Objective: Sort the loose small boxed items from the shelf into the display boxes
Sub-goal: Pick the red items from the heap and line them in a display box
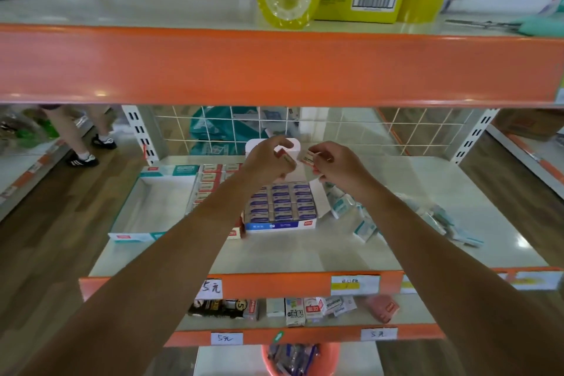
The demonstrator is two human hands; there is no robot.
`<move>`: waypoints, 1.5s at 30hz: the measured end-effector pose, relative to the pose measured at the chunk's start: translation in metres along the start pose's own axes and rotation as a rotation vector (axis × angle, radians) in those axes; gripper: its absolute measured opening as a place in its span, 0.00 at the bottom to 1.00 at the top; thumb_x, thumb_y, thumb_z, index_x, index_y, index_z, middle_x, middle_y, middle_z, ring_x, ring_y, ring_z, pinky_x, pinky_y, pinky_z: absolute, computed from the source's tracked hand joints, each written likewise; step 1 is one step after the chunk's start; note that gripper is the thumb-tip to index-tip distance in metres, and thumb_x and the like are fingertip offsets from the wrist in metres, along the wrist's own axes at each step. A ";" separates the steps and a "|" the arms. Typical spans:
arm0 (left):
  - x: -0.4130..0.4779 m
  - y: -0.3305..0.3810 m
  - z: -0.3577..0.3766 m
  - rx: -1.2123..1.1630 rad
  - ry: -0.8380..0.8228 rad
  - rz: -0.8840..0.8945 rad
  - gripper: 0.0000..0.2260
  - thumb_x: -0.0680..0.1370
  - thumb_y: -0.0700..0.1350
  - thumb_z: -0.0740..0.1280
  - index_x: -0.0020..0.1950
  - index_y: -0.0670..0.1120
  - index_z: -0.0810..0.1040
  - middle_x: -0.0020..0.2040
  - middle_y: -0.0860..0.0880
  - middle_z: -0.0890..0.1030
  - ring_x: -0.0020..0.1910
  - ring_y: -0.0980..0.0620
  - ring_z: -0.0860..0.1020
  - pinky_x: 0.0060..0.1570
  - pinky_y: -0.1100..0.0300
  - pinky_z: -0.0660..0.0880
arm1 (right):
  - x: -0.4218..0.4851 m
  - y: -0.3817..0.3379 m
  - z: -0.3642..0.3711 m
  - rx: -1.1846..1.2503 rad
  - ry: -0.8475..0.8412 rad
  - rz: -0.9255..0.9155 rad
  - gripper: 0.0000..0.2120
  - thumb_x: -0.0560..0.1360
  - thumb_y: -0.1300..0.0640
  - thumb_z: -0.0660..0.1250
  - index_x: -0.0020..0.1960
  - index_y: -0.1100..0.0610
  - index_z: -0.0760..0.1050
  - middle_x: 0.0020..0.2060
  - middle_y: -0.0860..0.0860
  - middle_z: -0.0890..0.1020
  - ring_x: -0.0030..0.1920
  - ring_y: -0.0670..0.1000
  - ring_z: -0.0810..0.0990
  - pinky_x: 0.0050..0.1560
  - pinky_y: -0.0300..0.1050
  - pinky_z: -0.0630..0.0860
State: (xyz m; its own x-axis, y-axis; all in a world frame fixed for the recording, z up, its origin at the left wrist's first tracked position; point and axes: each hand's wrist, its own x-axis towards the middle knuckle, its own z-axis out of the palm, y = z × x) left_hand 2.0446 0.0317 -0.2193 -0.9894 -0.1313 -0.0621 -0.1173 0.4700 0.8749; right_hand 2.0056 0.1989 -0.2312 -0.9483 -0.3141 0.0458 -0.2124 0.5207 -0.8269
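Shelf: empty display box left, full blue display box centre, loose boxes right. Arms outstretched above blue one. Left hand curls round red box; right hand pinches white box.

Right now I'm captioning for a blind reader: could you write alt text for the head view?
A person's left grip pinches a red box and the right grip a white box, over a full blue display box on a shelf. An empty teal display box lies left, loose teal boxes right.
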 end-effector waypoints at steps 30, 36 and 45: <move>-0.060 -0.054 -0.113 0.110 -0.014 -0.096 0.04 0.75 0.37 0.69 0.45 0.45 0.79 0.44 0.50 0.81 0.39 0.54 0.81 0.35 0.67 0.78 | -0.021 -0.069 0.088 -0.167 -0.143 -0.143 0.07 0.75 0.58 0.68 0.53 0.55 0.78 0.46 0.44 0.79 0.44 0.42 0.76 0.41 0.31 0.70; -0.068 -0.058 -0.128 0.181 -0.092 -0.093 0.04 0.74 0.37 0.71 0.43 0.45 0.81 0.43 0.52 0.81 0.40 0.54 0.80 0.35 0.66 0.76 | -0.023 -0.076 0.096 -0.190 -0.143 -0.158 0.04 0.74 0.57 0.71 0.48 0.53 0.78 0.42 0.43 0.79 0.43 0.41 0.78 0.40 0.32 0.71; -0.072 -0.062 -0.134 0.279 -0.179 -0.112 0.08 0.74 0.35 0.69 0.51 0.45 0.81 0.48 0.49 0.79 0.43 0.50 0.82 0.41 0.65 0.78 | -0.025 -0.083 0.106 -0.289 -0.215 -0.160 0.04 0.73 0.57 0.71 0.45 0.55 0.77 0.40 0.44 0.79 0.42 0.45 0.78 0.41 0.36 0.74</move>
State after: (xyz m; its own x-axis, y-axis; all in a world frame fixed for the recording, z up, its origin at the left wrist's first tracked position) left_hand 2.1347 -0.1052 -0.2044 -0.9655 -0.0519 -0.2553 -0.2205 0.6847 0.6947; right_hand 2.0723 0.0795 -0.2236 -0.8332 -0.5527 0.0178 -0.4406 0.6440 -0.6254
